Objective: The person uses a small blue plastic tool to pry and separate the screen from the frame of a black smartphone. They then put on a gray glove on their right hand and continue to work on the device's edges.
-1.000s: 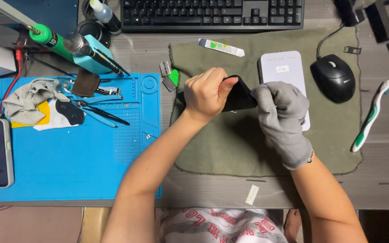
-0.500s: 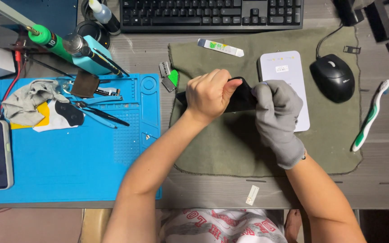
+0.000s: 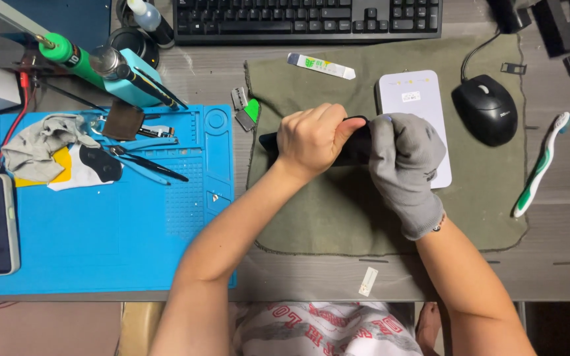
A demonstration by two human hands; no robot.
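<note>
Together, both hands [image 3: 357, 148] clasp a black device [image 3: 354, 146].

One head-worn camera looks straight down, fairly close, over the desk [image 3: 298, 273]: keyboard [image 3: 308, 16] at the far edge, the person's lap near, blue mat [image 3: 100, 244] left, mouse [image 3: 486, 109] right.

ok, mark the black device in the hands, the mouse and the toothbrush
black device [image 3: 356, 146]: head view, strip showing between the hands.
mouse [image 3: 487, 117]: head view, middle of its back.
toothbrush [image 3: 537, 173]: head view, mid-handle.
</note>
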